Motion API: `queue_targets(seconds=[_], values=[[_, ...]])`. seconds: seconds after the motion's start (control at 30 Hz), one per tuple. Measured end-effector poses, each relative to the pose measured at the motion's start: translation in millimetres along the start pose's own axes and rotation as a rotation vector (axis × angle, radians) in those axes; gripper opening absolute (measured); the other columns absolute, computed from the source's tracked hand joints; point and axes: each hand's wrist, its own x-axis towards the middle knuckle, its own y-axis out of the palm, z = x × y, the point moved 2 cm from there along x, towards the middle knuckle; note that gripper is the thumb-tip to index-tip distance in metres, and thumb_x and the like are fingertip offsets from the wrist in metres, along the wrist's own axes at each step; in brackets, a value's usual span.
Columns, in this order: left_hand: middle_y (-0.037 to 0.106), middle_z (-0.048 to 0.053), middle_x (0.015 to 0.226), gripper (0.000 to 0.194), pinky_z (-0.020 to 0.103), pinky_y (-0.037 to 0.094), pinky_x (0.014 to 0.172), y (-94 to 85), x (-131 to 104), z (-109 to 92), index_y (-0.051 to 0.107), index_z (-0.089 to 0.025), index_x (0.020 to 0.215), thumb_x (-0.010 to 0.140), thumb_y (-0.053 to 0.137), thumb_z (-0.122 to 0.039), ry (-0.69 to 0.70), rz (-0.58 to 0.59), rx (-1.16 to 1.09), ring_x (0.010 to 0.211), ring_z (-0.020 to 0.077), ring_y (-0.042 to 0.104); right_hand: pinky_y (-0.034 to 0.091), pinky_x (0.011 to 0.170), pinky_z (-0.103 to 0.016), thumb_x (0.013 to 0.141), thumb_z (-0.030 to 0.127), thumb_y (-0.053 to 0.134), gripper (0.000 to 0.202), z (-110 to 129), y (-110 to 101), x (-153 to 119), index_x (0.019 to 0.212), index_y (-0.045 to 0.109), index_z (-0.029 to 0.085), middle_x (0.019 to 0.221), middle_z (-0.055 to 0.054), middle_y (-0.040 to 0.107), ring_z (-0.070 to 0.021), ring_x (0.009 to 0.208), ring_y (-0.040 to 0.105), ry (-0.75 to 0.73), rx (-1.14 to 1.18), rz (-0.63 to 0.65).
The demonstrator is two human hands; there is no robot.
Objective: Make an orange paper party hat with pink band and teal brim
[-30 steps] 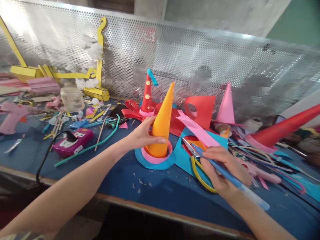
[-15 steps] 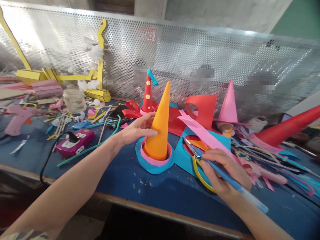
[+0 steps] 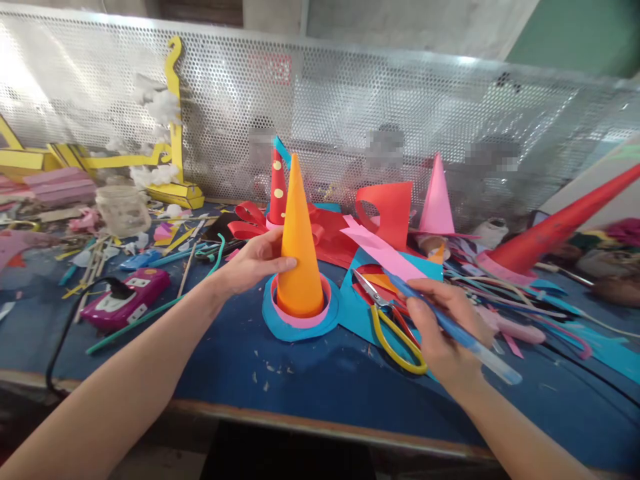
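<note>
My left hand [image 3: 263, 257] grips an orange paper cone [image 3: 301, 267], thumb across its near side and fingers partly hidden behind. The cone stands nearly upright inside a pink ring [image 3: 305, 321] on a blue round brim [image 3: 280, 329]. In my right hand [image 3: 453, 330] is a blue pen [image 3: 450, 323], its tip end pointing up and left. Just left of that hand lie yellow-handled scissors [image 3: 395, 343], partly open, over blue paper [image 3: 355, 313] and other cut pieces. A pink paper strip [image 3: 385, 253] passes behind the pen.
Behind stand a red dotted cone [image 3: 278, 190] with loops and a pink cone [image 3: 436, 203]. A large red cone [image 3: 550, 230] leans at right. Left are a purple power strip [image 3: 127, 300], a glass jar [image 3: 123, 210] and scraps. A perforated panel [image 3: 330, 120] rises at the back.
The orange cone has tipped from leaning right to nearly upright, with my left hand still on it. My right hand and the pen sit farther from the scissors. The whole view has shifted.
</note>
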Motion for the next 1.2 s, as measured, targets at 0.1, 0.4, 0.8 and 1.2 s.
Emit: queue_targets(seconds=[0.1, 0.4, 0.8, 1.2], values=[[0.063, 0.007, 0.125, 0.051, 0.036, 0.048, 0.097, 2.9, 0.7, 2.6, 0.055, -0.023, 0.130, 0.082, 0.071, -0.022, 0.001, 0.014, 0.024, 0.113, 0.0246, 0.059, 0.056, 0.062, -0.029, 0.088, 0.031, 0.061, 0.017, 0.3, 0.2, -3.0, 0.102, 0.067, 0.024, 0.089, -0.003, 0.074, -0.0192, 0.075, 0.070, 0.036, -0.008, 0.051], [0.060, 0.011, 0.128, 0.053, 0.039, 0.048, 0.095, 16.9, 0.5, -0.8, 0.054, -0.018, 0.127, 0.080, 0.074, -0.029, -0.038, -0.076, 0.120, 0.112, 0.0266, 0.059, 0.057, 0.077, -0.030, 0.084, 0.021, 0.067, 0.016, 10.8, 13.5, 2.3, 0.099, 0.065, 0.026, 0.091, -0.001, 0.073, -0.0197, 0.086, 0.069, -0.173, 0.003, 0.093], [0.061, 0.013, 0.125, 0.045, 0.038, 0.048, 0.094, 18.9, 1.0, 3.1, 0.054, -0.016, 0.126, 0.087, 0.065, -0.037, 0.008, -0.073, 0.071, 0.111, 0.0269, 0.058, 0.055, 0.077, -0.044, 0.076, 0.004, 0.065, 0.032, 49.1, 43.7, 4.4, 0.102, 0.057, 0.022, 0.085, -0.004, 0.064, -0.0228, 0.083, 0.064, -0.278, 0.303, 0.241], [0.062, 0.010, 0.118, 0.042, 0.033, 0.046, 0.088, 22.0, 0.5, 1.2, 0.057, -0.017, 0.122, 0.086, 0.065, -0.038, 0.003, -0.099, 0.034, 0.104, 0.0221, 0.058, 0.051, 0.082, -0.046, 0.074, -0.001, 0.063, 0.034, 44.0, 51.6, 11.1, 0.098, 0.056, 0.022, 0.077, 0.000, 0.060, -0.0200, 0.078, 0.062, -0.301, 0.395, 0.250]])
